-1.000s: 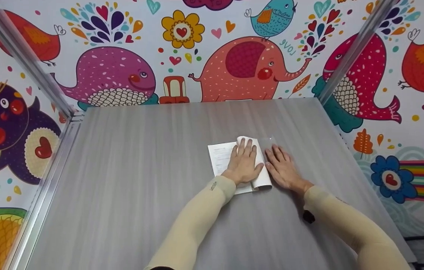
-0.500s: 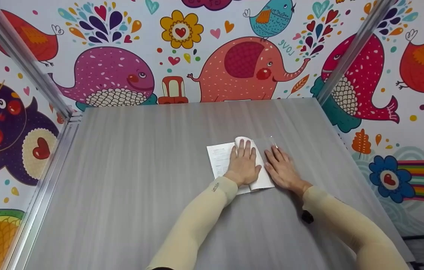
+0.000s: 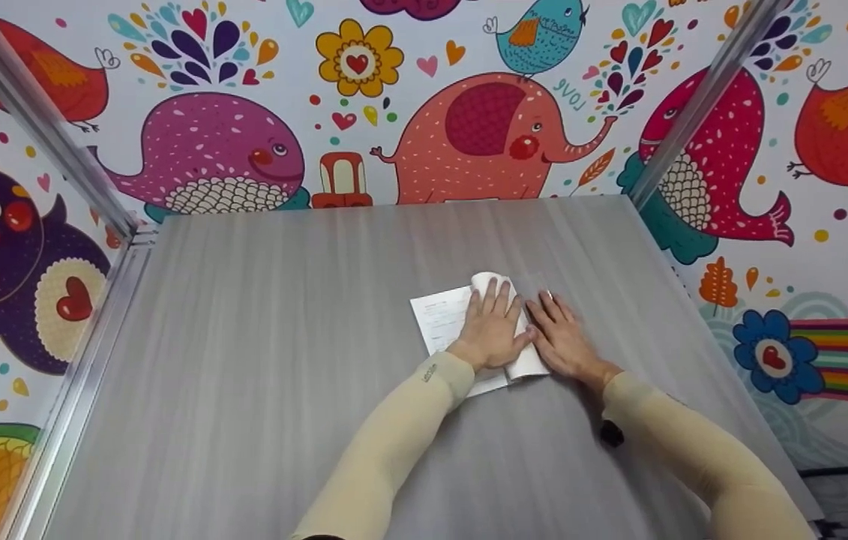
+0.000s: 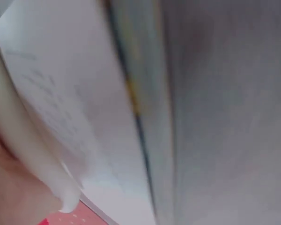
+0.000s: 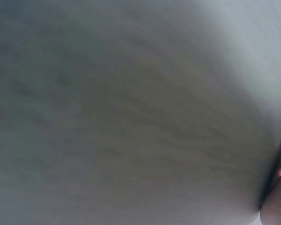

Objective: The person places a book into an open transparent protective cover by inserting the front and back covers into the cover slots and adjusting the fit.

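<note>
An open booklet (image 3: 440, 319) lies on the grey table, print showing on its left page. Its right-hand white page (image 3: 527, 366) bends over in a rounded fold. My left hand (image 3: 489, 334) rests flat on that fold, fingers straight and pointing away. Beside the booklet's right edge, my right hand (image 3: 564, 341) lies palm down with fingers extended, its thumb side close to the left thumb. A faint clear plastic film (image 3: 532, 283) shows beyond the right fingertips. In the left wrist view, the printed page (image 4: 84, 117) is blurred, and part of the left hand (image 4: 18, 187) shows.
The grey wood-grain table (image 3: 244, 337) extends around the booklet on all sides. Metal rails (image 3: 94, 375) border it on the left, and walls with cartoon animals stand behind and at both sides. The right wrist view holds mostly a blurred, shadowed surface.
The booklet's left page has turned slightly, its far left corner coming nearer. My left hand has shifted a little right, its thumb now up against the right hand. The head view has swung slightly right.
</note>
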Motion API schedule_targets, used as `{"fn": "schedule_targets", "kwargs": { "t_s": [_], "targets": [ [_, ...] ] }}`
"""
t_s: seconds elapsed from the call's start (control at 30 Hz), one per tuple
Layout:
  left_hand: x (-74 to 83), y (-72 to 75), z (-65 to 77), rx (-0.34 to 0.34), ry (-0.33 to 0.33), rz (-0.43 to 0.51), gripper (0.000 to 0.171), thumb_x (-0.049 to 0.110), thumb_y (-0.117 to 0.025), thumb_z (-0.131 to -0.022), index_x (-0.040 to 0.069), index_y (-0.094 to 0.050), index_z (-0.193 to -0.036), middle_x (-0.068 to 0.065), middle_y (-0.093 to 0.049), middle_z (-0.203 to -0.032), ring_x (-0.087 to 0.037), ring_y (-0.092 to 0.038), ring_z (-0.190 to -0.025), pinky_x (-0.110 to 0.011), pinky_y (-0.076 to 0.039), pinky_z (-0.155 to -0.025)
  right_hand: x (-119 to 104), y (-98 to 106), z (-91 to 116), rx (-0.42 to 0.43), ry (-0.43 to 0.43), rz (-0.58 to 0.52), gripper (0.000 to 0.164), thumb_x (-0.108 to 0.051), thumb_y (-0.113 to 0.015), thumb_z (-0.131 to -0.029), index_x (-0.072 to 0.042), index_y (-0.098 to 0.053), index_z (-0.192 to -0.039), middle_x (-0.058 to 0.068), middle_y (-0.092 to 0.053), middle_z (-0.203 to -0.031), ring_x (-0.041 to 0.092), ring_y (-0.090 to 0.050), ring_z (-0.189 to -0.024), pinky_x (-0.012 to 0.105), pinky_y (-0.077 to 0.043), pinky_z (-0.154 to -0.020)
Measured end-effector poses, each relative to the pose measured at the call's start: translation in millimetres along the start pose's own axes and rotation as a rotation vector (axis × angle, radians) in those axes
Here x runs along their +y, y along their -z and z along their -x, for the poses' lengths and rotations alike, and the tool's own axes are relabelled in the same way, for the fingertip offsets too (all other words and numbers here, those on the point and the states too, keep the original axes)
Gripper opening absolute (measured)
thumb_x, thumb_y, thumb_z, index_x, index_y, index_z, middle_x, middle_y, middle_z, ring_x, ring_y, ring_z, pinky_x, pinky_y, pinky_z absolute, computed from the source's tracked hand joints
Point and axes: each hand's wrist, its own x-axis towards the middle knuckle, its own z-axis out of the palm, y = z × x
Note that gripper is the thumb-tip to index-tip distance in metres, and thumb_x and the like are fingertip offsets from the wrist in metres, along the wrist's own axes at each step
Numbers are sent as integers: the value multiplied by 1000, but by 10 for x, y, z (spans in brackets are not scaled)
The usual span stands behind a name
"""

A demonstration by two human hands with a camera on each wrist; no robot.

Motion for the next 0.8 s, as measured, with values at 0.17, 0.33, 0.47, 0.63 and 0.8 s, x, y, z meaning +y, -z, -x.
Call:
{"fn": "schedule_targets", "kwargs": {
  "t_s": [0.17,0.33,0.47,0.63,0.8],
  "targets": [
    [-181,71,109,67,25,133,90,62,-40,-115,6,-14,-181,-22,-2,-191,-39,0,-180,-51,-20,-145,-10,21,-31,19,-29,-97,52,-19,-56,-113,6,-57,-159,39,-45,-170,65,-37,-161,80,-30,-129],
    [-205,65,172,8,87,194,116,80,-45,-106,5,2,-181,-19,12,-191,-36,6,-180,-55,-19,-145,138,3,-28,88,-61,-204,53,-26,-57,-114,6,-59,-156,41,-48,-167,66,-42,-156,80,-34,-126],
    [-88,-9,126,-28,117,183,122,87,-43,-102,8,5,-181,-13,16,-191,-31,10,-180,-64,-13,-144,386,-75,-66,76,-108,-202,61,-42,-54,-117,0,-56,-161,37,-45,-171,62,-44,-159,76,-37,-127],
    [49,-4,92,-67,165,101,123,93,-39,-99,12,3,-182,-8,13,-192,-29,8,-180,-72,-12,-141,569,-118,-129,26,-166,-148,70,-49,-56,-116,-2,-48,-167,35,-38,-177,59,-41,-162,75,-38,-128],
    [129,61,82,-79,200,15,124,98,-38,-96,16,-4,-183,-6,4,-193,-27,2,-181,-71,-20,-140,601,-128,-148,20,-184,-106,73,-46,-59,-114,3,-47,-167,36,-40,-175,59,-42,-161,74,-38,-129]
  ]
}}
